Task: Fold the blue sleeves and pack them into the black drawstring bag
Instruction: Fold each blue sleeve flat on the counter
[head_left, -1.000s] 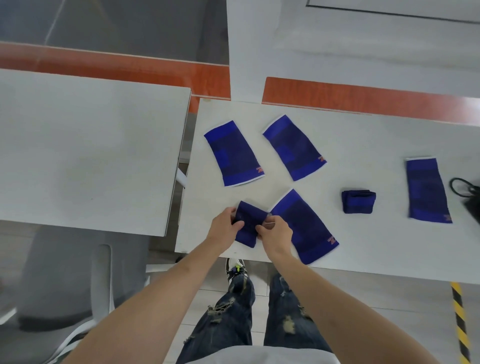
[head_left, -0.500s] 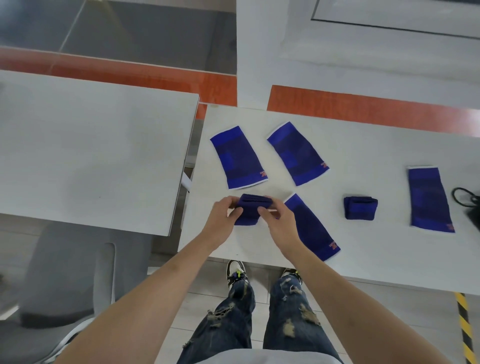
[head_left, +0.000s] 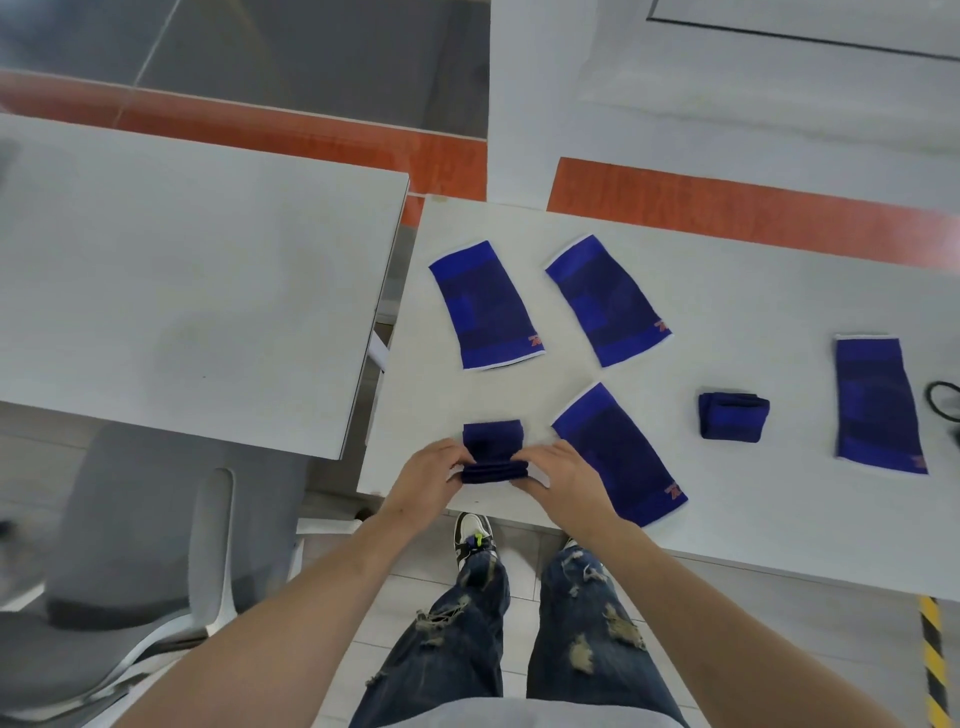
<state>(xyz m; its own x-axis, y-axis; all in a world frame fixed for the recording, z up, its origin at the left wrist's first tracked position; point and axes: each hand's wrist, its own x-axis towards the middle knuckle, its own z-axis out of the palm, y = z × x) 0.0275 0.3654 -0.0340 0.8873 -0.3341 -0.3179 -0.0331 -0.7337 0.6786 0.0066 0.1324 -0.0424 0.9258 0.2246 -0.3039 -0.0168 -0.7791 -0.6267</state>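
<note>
Sleeve being folded (head_left: 491, 453) sits at near edge of white table (head_left: 727, 291), pinched on both sides: left hand (head_left: 428, 475) and right hand (head_left: 563, 475) fingers closed on its ends. Folded sleeve (head_left: 732, 418) lies well right.

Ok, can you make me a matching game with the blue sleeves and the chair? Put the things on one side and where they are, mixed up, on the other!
Things:
1. sleeve in the hands
2. folded bundle
3. far-right flat sleeve
4. chair

Places or states:
A. on the floor beside the left table
B. lying flat, nearest the black cord
C. pinched from both sides, half folded
D. already folded, lying alone on the table

Pairs: 1-C, 2-D, 3-B, 4-A
</note>
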